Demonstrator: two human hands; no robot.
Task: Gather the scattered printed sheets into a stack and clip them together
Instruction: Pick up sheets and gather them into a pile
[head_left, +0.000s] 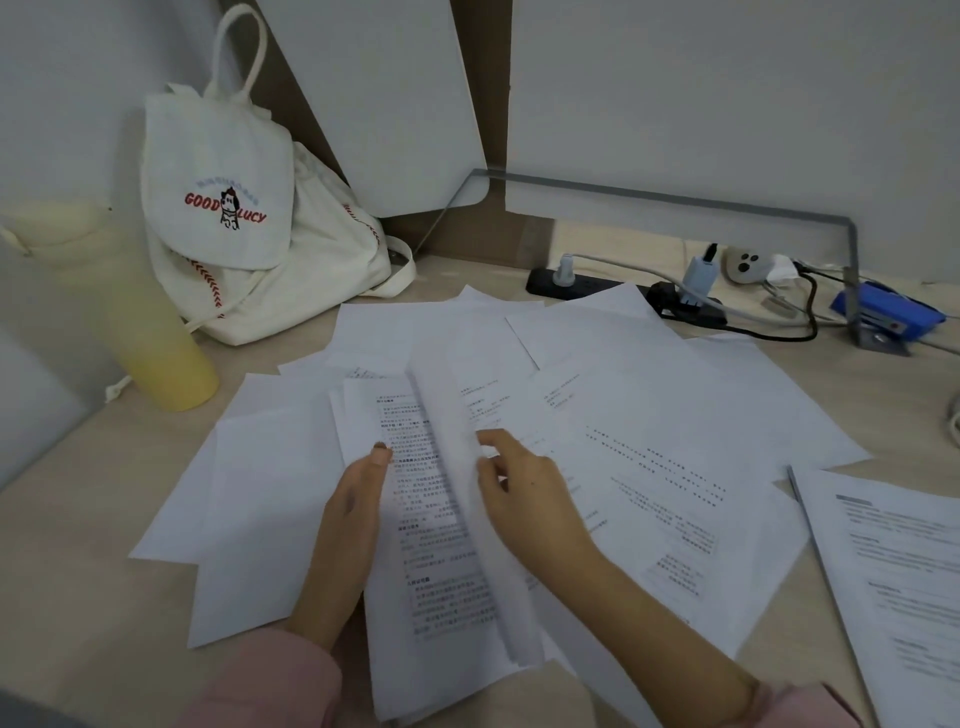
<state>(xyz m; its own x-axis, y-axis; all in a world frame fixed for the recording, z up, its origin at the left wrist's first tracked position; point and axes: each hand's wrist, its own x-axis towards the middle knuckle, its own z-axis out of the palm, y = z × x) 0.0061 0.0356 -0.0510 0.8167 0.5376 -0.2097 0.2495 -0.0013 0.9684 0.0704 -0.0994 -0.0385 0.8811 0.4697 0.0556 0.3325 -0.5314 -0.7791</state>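
Observation:
Several white printed sheets lie fanned out and overlapping on the light wooden desk. My left hand grips the left edge of a small stack of printed sheets near the middle, thumb on top. My right hand holds a sheet that curls upward over that stack, its fingers pinching the raised edge. A further printed stack lies apart at the right edge. No clip is visible.
A white canvas backpack leans in the back left corner beside a yellow bottle. A black power strip with plugs and cables runs along the back, near a blue object and a metal bracket.

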